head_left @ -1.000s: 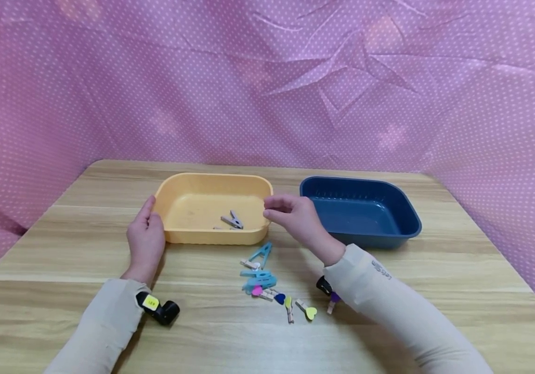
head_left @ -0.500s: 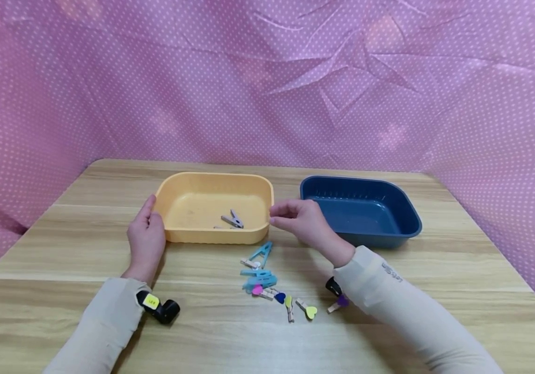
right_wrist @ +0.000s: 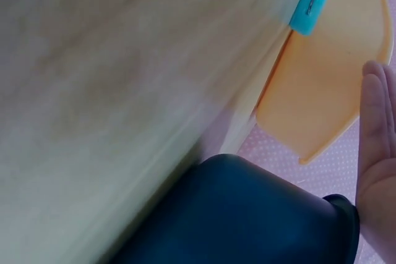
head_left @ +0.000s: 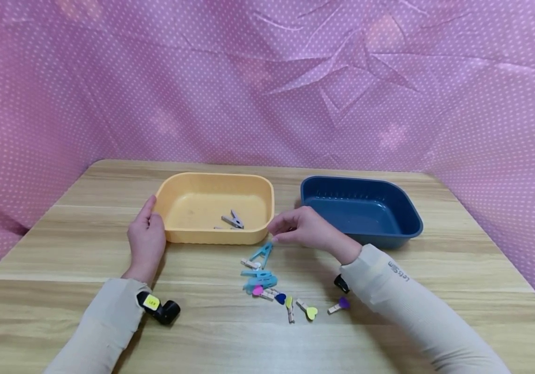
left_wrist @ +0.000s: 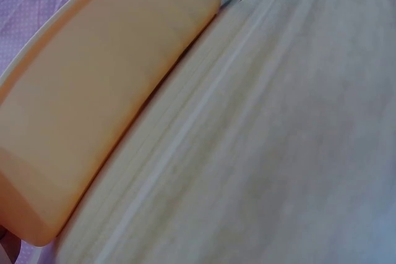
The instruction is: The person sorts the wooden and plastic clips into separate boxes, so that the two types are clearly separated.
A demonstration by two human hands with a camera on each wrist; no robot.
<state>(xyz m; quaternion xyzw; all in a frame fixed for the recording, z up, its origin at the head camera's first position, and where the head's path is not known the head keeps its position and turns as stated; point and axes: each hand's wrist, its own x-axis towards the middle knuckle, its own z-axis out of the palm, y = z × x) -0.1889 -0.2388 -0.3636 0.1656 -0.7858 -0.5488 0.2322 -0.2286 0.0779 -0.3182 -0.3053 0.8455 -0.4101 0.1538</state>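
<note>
Where the wooden table (head_left: 435, 270) runs out toward the pink dotted cloth (head_left: 267, 78), I see bare board to the right of the blue tray (head_left: 391, 239) and to the left of the yellow tray (head_left: 216, 238); the two trays stand apart with a strip of table between them. My left hand (head_left: 145, 241) rests against the yellow tray's left wall, fingers straight, thumb at the rim, holding nothing. My right hand (head_left: 302, 228) hangs low over the strip just in front of the yellow tray's near right corner, fingers curled downward with their tips at the upper end of a teal clothespin (head_left: 262, 253); I cannot tell whether they pinch it yet. That pin lies flat on the table, slanted, its far end close to the tray wall. Nearer me lies a loose cluster of pegs (head_left: 267, 288), some teal, some small with coloured heart heads. A grey peg (head_left: 232, 220) lies inside the yellow tray.
</note>
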